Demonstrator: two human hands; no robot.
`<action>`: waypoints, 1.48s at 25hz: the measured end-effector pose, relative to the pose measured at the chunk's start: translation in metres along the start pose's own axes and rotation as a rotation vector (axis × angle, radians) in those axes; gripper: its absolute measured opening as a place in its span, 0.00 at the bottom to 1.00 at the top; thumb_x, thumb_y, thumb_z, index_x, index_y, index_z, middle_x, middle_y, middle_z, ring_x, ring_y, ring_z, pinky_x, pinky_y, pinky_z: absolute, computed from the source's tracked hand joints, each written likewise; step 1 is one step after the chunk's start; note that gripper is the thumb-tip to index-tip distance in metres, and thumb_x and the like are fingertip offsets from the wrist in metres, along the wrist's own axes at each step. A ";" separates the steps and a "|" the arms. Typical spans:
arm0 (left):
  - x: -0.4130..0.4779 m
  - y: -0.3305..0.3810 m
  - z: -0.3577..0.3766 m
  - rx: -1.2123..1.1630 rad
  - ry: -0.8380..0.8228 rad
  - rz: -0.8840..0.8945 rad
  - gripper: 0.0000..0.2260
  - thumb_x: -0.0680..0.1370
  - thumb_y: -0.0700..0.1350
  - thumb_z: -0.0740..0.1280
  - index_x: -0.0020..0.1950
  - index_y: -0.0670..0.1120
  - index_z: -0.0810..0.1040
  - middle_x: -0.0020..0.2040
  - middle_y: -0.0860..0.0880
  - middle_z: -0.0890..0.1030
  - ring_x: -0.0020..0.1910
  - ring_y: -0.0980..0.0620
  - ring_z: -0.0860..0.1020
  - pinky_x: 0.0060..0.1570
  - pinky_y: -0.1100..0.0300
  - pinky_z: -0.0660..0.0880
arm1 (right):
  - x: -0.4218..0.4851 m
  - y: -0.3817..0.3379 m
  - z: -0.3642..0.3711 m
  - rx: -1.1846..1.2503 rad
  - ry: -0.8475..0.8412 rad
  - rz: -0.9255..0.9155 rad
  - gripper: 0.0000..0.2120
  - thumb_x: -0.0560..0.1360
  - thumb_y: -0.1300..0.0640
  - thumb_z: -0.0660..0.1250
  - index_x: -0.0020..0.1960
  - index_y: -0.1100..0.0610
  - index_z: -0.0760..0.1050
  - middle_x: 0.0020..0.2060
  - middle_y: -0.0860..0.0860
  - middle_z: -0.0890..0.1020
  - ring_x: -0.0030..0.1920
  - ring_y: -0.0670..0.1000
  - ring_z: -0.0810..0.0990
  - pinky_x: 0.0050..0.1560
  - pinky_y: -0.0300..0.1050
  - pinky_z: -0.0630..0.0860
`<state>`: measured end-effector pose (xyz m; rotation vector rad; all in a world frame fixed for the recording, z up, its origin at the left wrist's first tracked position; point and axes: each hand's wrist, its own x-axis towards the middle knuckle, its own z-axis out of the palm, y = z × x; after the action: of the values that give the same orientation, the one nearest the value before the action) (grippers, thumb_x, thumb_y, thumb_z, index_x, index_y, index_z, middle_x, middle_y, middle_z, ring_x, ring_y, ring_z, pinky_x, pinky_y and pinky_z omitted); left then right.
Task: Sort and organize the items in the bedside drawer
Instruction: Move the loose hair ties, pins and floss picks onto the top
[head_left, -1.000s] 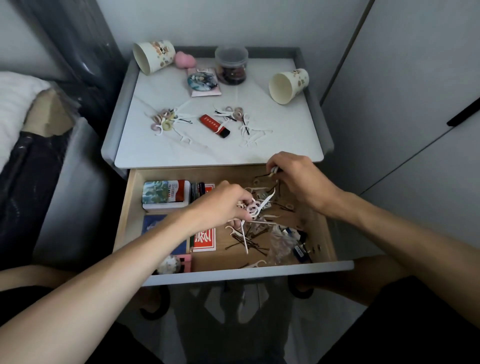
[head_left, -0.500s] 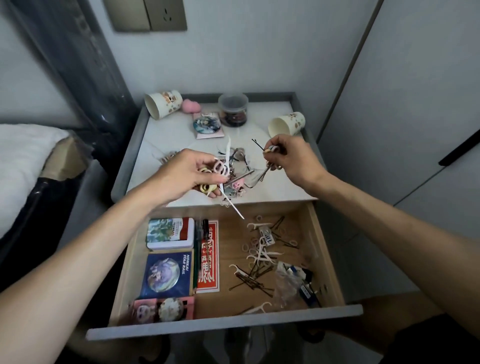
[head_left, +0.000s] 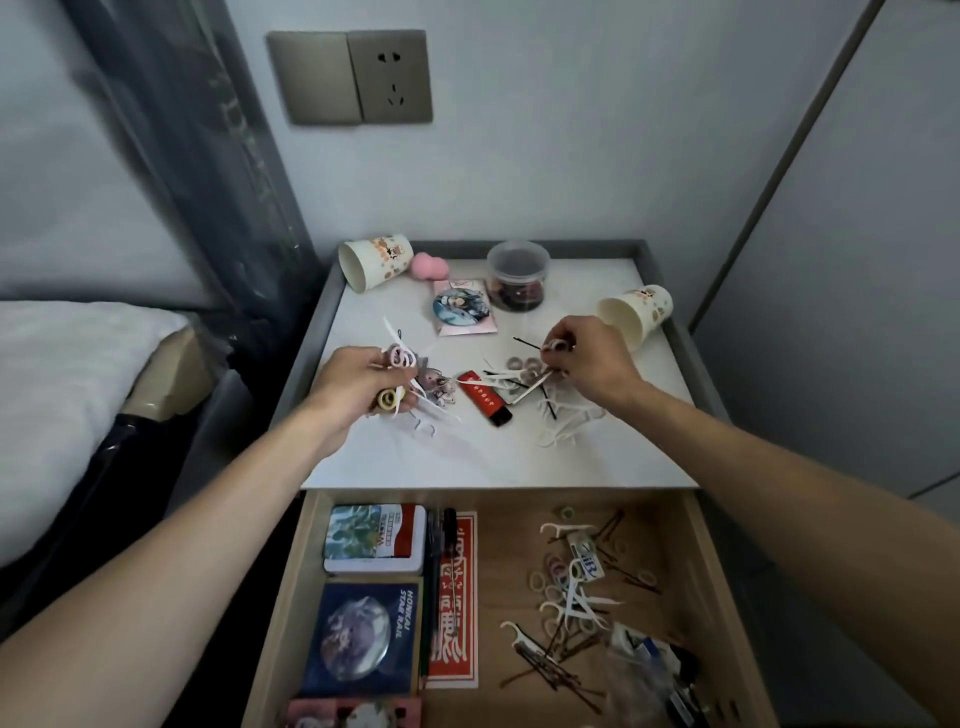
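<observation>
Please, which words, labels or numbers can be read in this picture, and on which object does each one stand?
"HONKAI STAR RAIL": on the blue card in the drawer.
Red lighter on the tabletop: print too small to read.
Red paper in the drawer: large characters, too blurred to read.
Tin: label too blurred.
White packet: blue letters, unclear.

The white bench (head_left: 467, 457) has a raised grey rim. A left cup (head_left: 374, 262) and a right cup (head_left: 636, 314) lie on their sides at the back. Between them are a pink sponge (head_left: 430, 266), a lidded clear jar (head_left: 518, 275) and a round badge (head_left: 462, 307) on a pink card. Nearer the front lie a red lighter (head_left: 484, 399), white floss picks (head_left: 566, 423), hair ties (head_left: 522, 362) and dark hairpins (head_left: 549, 409).
</observation>
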<state>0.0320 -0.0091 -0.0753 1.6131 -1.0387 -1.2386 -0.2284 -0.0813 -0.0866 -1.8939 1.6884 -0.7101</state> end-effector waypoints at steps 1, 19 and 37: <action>0.005 -0.003 0.001 -0.008 0.011 -0.003 0.08 0.76 0.36 0.71 0.54 0.33 0.80 0.43 0.40 0.85 0.33 0.50 0.82 0.35 0.61 0.81 | 0.003 0.002 0.001 -0.049 -0.007 -0.019 0.05 0.74 0.63 0.72 0.44 0.54 0.79 0.45 0.55 0.83 0.48 0.53 0.79 0.47 0.42 0.75; 0.009 -0.002 0.014 0.539 0.214 0.133 0.08 0.76 0.41 0.69 0.54 0.46 0.78 0.49 0.48 0.82 0.49 0.45 0.79 0.43 0.58 0.71 | -0.020 0.019 -0.007 -0.432 0.052 -0.229 0.12 0.78 0.64 0.63 0.58 0.56 0.80 0.58 0.53 0.81 0.55 0.56 0.78 0.53 0.53 0.78; -0.018 -0.001 0.007 0.665 0.270 0.263 0.07 0.72 0.31 0.72 0.46 0.40 0.85 0.44 0.40 0.84 0.45 0.44 0.84 0.48 0.51 0.82 | -0.144 0.033 -0.018 -0.284 -0.314 -0.560 0.07 0.77 0.61 0.68 0.53 0.54 0.80 0.47 0.47 0.83 0.46 0.45 0.81 0.48 0.44 0.79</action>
<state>0.0217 0.0075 -0.0719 1.9770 -1.5204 -0.4933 -0.2781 0.0582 -0.1032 -2.5636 1.1111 -0.3438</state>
